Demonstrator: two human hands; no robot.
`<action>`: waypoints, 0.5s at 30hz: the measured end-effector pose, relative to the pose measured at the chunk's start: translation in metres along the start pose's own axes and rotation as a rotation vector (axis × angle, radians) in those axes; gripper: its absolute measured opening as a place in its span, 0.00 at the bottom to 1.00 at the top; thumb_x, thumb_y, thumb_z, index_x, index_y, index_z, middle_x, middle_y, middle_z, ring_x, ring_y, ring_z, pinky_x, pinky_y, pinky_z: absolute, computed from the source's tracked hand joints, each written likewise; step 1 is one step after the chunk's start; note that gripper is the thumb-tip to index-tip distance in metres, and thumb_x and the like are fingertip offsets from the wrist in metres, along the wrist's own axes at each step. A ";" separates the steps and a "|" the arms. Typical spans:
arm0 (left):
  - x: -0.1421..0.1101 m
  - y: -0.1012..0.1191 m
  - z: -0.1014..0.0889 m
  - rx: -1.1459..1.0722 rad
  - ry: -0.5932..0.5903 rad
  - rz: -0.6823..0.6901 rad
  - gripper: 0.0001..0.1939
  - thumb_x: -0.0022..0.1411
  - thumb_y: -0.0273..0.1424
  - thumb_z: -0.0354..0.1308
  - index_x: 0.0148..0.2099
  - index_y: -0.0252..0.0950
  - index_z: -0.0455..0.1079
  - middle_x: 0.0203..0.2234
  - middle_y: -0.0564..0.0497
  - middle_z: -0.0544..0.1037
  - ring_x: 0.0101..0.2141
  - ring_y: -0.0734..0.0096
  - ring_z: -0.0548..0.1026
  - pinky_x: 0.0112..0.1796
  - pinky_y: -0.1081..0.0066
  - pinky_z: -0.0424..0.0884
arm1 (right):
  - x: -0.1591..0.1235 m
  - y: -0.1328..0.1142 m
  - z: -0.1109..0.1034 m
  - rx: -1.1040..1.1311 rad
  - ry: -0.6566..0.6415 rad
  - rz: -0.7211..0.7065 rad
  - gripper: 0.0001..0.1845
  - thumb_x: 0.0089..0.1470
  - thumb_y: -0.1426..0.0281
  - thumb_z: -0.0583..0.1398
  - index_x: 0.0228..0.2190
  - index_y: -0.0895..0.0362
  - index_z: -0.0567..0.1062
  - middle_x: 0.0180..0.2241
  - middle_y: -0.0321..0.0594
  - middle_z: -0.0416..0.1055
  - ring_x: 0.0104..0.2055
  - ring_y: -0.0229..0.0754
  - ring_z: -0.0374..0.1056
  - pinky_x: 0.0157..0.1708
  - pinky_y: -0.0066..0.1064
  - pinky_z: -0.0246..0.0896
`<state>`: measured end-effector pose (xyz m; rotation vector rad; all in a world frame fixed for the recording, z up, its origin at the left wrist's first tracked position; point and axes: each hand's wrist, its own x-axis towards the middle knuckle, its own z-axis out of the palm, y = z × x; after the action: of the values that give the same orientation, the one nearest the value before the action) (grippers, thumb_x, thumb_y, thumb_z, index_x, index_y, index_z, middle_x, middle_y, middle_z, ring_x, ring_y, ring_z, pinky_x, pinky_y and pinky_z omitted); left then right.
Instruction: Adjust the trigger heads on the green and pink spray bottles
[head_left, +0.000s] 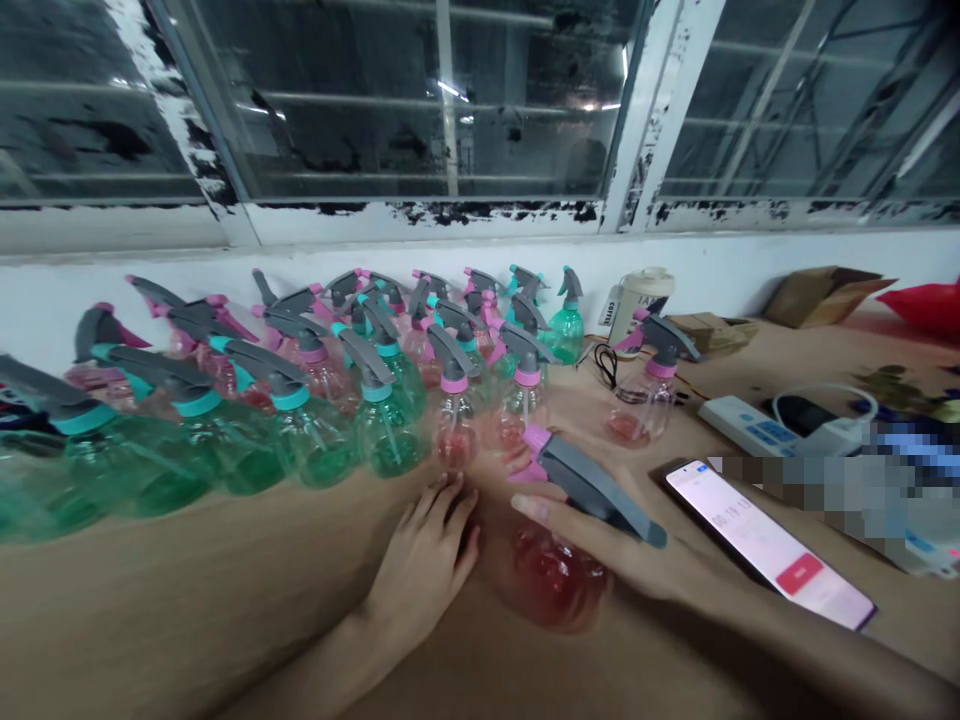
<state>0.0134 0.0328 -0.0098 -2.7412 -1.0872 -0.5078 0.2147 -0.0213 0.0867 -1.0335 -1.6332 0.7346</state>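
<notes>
Right hand point(637, 562): fingers curled around one pink spray bottle point(559, 580). Left hand point(431, 550): fingers slightly spread, pink-collared bottle point(454, 435) just beyond fingertips.

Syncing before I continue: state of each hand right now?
Left hand: open, holding nothing.
Right hand: closed, holding a pink-trimmed spray bottle.

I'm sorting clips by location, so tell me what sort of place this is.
Likely a workshop or small factory workstation, though that is a judgement: rows of transparent green and pink plastic spray bottles crowd a flat brown tabletop, below large glass windows with paint-flaked white frames.
</notes>
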 end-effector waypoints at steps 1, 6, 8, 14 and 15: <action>0.000 0.000 0.000 0.002 0.008 0.000 0.17 0.64 0.28 0.48 0.54 0.30 0.66 0.53 0.39 0.71 0.54 0.53 0.67 0.51 0.54 0.68 | 0.000 0.000 0.000 0.016 0.013 0.010 0.06 0.49 0.66 0.63 0.31 0.53 0.72 0.30 0.34 0.72 0.32 0.39 0.69 0.33 0.31 0.65; 0.000 -0.001 -0.001 0.021 0.014 0.009 0.17 0.66 0.29 0.47 0.55 0.32 0.65 0.53 0.41 0.71 0.54 0.55 0.67 0.50 0.54 0.68 | -0.002 0.003 -0.003 0.113 0.046 0.125 0.08 0.48 0.65 0.63 0.27 0.52 0.69 0.24 0.31 0.66 0.27 0.37 0.65 0.32 0.31 0.65; 0.000 -0.001 -0.001 0.027 0.001 0.008 0.18 0.66 0.29 0.47 0.55 0.31 0.65 0.53 0.40 0.70 0.54 0.54 0.67 0.50 0.54 0.68 | -0.004 0.008 -0.005 0.123 0.065 0.167 0.08 0.49 0.64 0.62 0.25 0.52 0.68 0.24 0.31 0.65 0.27 0.38 0.65 0.34 0.32 0.66; 0.001 0.000 0.000 0.025 -0.006 -0.005 0.17 0.66 0.29 0.46 0.54 0.31 0.66 0.53 0.41 0.70 0.54 0.55 0.67 0.51 0.54 0.67 | -0.006 0.025 -0.011 -0.072 0.235 0.234 0.08 0.50 0.62 0.61 0.24 0.52 0.71 0.28 0.34 0.71 0.33 0.43 0.68 0.37 0.35 0.67; 0.001 0.000 0.000 0.027 -0.014 -0.004 0.17 0.66 0.29 0.46 0.54 0.31 0.66 0.53 0.40 0.70 0.54 0.55 0.67 0.51 0.54 0.67 | -0.006 0.026 -0.011 -0.104 0.253 0.248 0.09 0.50 0.61 0.62 0.23 0.52 0.72 0.27 0.34 0.71 0.32 0.43 0.68 0.35 0.35 0.67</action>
<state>0.0141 0.0331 -0.0099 -2.7240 -1.0947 -0.4711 0.2330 -0.0156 0.0654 -1.3638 -1.3511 0.6546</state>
